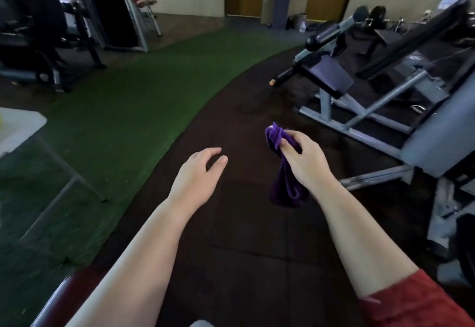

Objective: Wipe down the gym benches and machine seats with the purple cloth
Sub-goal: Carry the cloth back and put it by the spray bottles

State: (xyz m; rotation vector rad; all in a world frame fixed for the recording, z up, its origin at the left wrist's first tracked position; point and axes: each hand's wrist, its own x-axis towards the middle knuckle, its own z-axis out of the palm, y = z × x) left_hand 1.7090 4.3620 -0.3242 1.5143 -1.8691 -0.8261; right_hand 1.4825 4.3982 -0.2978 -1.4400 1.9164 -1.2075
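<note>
Purple cloth (pixel 284 172) bunched, hanging from R hand (pixel 303 157), clenched on it, mid-air over rubber floor (pixel 244 249) | L hand (pixel 198 172) loose, holding nothing | step: btwn machines, no wiping | next, prob.: reach grey pad (pixel 437 144) at right, flatten cloth on it

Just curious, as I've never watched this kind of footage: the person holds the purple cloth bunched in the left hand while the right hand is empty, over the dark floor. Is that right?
Not quite: the hands are swapped. The head view shows the cloth bunched in the right hand, while the left hand is empty and open. Both are indeed over the dark floor.
</note>
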